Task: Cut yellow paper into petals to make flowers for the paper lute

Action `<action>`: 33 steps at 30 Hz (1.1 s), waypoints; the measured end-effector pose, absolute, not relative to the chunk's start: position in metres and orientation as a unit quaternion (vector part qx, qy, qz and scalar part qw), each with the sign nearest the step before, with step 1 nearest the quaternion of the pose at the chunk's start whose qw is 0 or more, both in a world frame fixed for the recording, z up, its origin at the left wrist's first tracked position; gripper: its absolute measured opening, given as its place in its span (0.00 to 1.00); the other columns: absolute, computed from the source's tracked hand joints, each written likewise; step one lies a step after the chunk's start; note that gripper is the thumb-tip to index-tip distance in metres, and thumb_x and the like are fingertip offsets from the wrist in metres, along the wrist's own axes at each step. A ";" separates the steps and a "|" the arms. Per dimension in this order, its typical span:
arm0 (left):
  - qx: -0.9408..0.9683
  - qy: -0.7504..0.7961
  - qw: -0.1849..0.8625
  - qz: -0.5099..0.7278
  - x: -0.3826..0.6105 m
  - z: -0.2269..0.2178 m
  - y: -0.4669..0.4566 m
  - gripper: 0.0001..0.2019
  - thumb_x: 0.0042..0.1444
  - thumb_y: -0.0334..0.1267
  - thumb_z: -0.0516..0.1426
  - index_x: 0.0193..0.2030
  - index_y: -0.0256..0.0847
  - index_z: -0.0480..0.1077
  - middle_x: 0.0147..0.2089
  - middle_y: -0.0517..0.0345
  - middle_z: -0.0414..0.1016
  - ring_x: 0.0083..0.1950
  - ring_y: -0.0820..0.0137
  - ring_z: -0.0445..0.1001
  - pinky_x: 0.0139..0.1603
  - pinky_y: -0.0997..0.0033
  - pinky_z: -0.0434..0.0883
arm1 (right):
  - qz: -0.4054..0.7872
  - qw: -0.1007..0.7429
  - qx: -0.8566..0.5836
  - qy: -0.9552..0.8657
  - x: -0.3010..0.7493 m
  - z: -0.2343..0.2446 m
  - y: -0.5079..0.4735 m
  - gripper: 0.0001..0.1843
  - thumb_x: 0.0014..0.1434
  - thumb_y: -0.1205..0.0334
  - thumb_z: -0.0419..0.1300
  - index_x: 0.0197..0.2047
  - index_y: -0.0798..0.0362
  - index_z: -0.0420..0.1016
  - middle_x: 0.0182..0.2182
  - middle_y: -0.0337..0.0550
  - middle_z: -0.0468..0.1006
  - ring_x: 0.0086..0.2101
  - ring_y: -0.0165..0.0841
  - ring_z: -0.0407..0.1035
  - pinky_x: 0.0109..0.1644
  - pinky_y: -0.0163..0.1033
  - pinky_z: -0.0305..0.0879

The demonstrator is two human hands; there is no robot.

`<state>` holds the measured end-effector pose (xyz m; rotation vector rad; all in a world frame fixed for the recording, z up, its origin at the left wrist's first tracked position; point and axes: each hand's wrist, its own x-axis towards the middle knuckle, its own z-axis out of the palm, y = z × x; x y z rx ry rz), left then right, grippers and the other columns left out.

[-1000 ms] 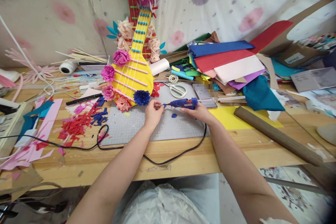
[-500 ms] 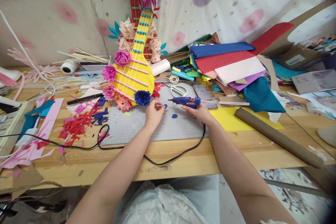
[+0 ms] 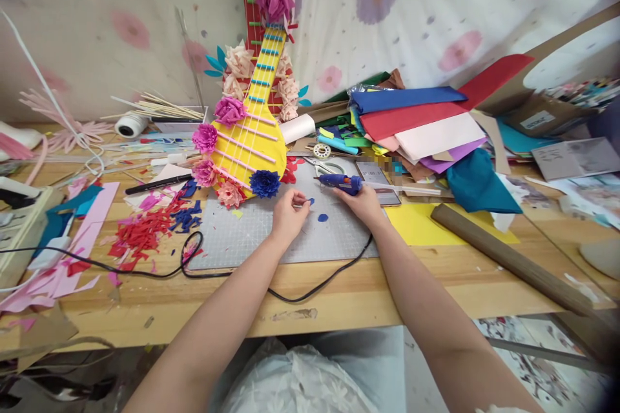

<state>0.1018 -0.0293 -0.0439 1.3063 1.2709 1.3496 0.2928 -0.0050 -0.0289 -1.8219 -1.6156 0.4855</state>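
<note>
In my right hand (image 3: 361, 203) is a blue glue gun (image 3: 340, 182), its nozzle pointing left and a long glue stick (image 3: 420, 191) trailing out behind. My left hand (image 3: 292, 210) pinches a small dark blue paper piece (image 3: 310, 201) just left of and below the nozzle. Another blue paper piece (image 3: 323, 218) lies flat on the grey cutting mat (image 3: 252, 242) between my hands. Leaning behind my left hand is a yellow paper lute (image 3: 259, 135) with pink strips and strings. A dark blue paper flower (image 3: 264, 184) sits at its lower right edge, beside pink ones.
White scissors (image 3: 334, 166) and a phone (image 3: 375, 179) lie behind the glue gun. A black cord (image 3: 310, 300) loops across the table front. Red paper scraps (image 3: 140, 239) cover the left side. Stacked coloured paper (image 3: 416, 119) and a brown roll (image 3: 504, 255) are at right.
My right hand has brought the glue gun a little left. My left hand, still pinching the blue piece, has shifted slightly right and down. The view has moved a little.
</note>
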 end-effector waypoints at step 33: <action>0.293 0.501 0.357 0.732 -0.038 0.020 0.002 0.12 0.37 0.29 0.61 0.30 0.37 0.63 0.27 0.64 0.68 0.28 0.75 0.71 0.33 0.71 0.72 | 0.039 0.272 -0.426 -0.862 0.184 0.046 -0.028 0.14 0.54 0.54 0.58 0.41 0.53 0.67 0.37 0.47 0.75 0.40 0.39 0.65 0.46 0.43 0.59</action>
